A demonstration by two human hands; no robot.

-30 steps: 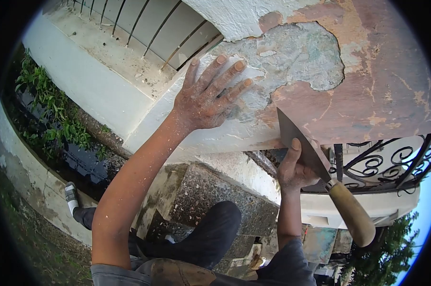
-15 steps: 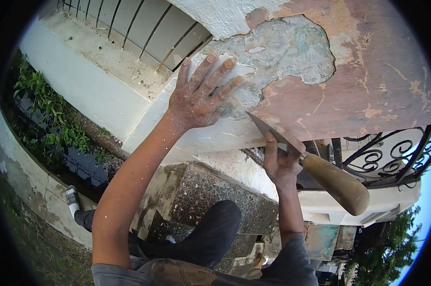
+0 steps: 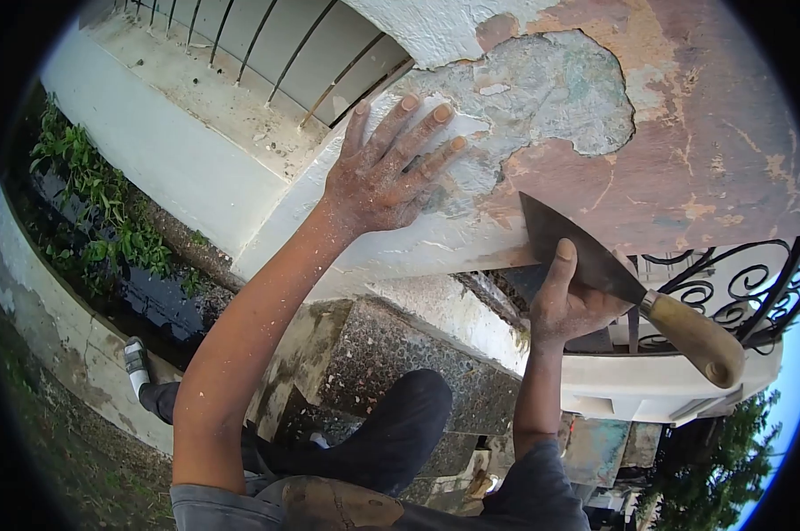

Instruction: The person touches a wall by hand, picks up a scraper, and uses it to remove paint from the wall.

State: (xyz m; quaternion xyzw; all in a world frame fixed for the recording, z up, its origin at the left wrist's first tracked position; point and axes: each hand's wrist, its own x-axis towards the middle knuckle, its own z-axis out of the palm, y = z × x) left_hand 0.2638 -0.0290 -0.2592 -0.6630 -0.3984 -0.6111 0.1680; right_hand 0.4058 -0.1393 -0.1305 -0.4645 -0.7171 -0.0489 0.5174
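Head view, looking down: a drainage channel [image 3: 180, 245] at the left holds dark water [image 3: 163, 308] and leafy green plants [image 3: 103, 212]. The trowel [image 3: 590, 263] is in the right hand [image 3: 570, 310], its blade clamped between the thumb in front and the fingers behind; the blade's tip points up and left, beyond the thumb, while its wooden handle juts out to the lower right of the hand. The dusty left hand [image 3: 378, 181], fingers spread apart, lies against the white part of the peeling wall [image 3: 612, 199], left of the trowel.
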